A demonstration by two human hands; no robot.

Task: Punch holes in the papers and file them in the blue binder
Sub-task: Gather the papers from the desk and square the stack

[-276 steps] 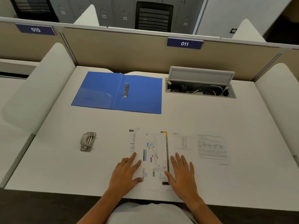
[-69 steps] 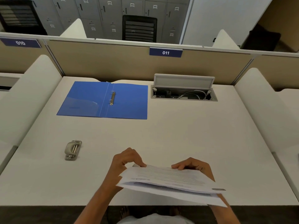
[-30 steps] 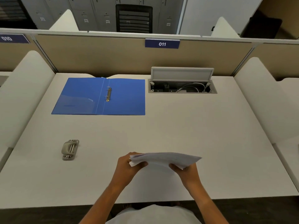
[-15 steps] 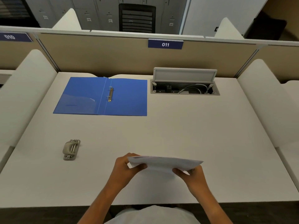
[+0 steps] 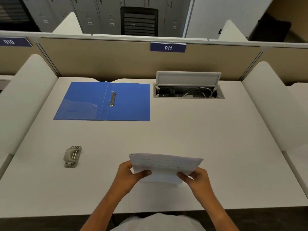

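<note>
While the desk (image 5: 183, 130) carries the blue binder (image 5: 101, 101) lying open at its far left, the papers (image 5: 165, 165) are held as one stack above the near edge, pinched at both short ends. The left hand (image 5: 128, 176) has its thumb on top and fingers beneath; the right hand (image 5: 199, 180) grips likewise. The hole punch (image 5: 72, 156) sits well left of them, untouched. Compared with half a second ago, the stack tilts a little more toward the camera.

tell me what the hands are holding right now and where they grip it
Both hold the papers above the desk: the left hand pinches the stack's left end, the right hand its right end.
</note>
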